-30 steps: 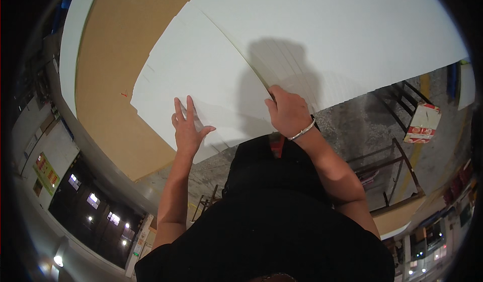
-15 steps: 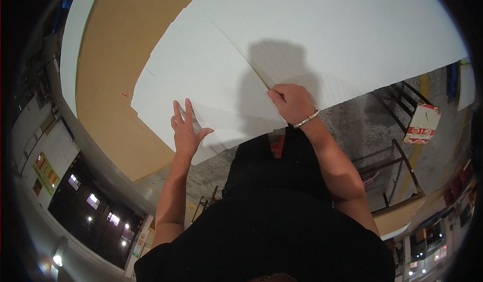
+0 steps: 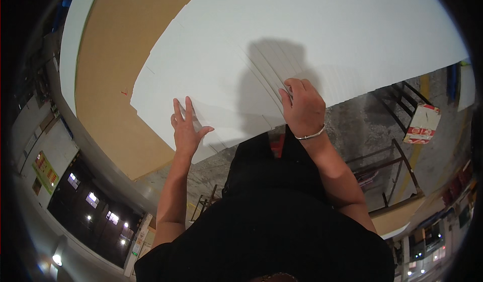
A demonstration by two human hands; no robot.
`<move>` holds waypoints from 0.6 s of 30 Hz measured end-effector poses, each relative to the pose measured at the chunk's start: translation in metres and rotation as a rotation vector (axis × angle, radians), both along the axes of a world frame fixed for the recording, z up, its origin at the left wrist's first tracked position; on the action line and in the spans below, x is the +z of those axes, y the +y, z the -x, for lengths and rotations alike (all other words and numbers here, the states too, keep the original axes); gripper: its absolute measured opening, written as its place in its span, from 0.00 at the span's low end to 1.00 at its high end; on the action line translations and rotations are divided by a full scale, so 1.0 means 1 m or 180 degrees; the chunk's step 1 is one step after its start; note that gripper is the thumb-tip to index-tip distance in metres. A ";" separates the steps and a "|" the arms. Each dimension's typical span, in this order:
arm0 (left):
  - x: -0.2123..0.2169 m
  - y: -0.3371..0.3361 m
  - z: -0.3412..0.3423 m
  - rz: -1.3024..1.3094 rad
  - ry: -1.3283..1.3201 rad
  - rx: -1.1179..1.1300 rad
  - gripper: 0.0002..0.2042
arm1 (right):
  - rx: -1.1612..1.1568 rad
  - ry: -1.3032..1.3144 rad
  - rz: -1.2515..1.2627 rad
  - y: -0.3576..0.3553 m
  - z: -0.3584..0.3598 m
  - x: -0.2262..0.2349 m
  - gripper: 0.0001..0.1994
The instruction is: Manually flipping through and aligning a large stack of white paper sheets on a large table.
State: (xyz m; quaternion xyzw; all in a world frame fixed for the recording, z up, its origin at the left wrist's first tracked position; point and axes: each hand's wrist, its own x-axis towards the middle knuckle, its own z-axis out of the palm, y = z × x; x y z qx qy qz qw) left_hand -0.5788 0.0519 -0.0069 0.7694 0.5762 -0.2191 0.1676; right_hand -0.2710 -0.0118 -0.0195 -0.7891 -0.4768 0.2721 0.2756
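Note:
Large white sheets (image 3: 372, 30) lie spread in front of me, with several thin parallel slits or edges running diagonally under a shadow. My left hand (image 3: 186, 128) rests flat on the white surface near its front left corner, fingers spread and thumb out to the side. My right hand (image 3: 306, 106), a bracelet at its wrist, is over the sheets beside the parallel edges. Its fingers are bent, and a small gap shows between thumb and forefinger. Nothing held shows in that gap; the fingertips touch or hover just above the surface, I cannot tell which.
A brown board (image 3: 113, 56) lies under the sheets and sticks out at the left. Beyond the front edge, at right, stand dark metal frames (image 3: 397, 161) and a white and red carton piece (image 3: 423, 124) above a grey floor. A green and yellow poster (image 3: 45, 173) hangs at far left.
My right hand has let go of the sheet edge it pinched and moved right, its fingers loosening. The lifted edge has dropped, and more parallel lines show. The left hand stays put.

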 end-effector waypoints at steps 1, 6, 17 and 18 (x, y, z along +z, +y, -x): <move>0.000 0.000 0.000 -0.0008 -0.0022 0.0012 0.58 | 0.0008 -0.0081 0.0059 -0.002 -0.001 -0.001 0.07; -0.001 -0.001 -0.001 0.0008 -0.0047 0.0036 0.58 | 0.0005 -0.0017 0.0330 -0.002 0.003 0.003 0.12; -0.001 0.000 0.001 -0.0067 -0.0100 -0.0021 0.58 | -0.0295 0.0896 0.0744 0.006 -0.002 -0.004 0.15; 0.000 -0.001 0.000 -0.0021 -0.0079 0.0012 0.58 | -0.0107 0.0813 0.0593 0.005 -0.002 -0.006 0.15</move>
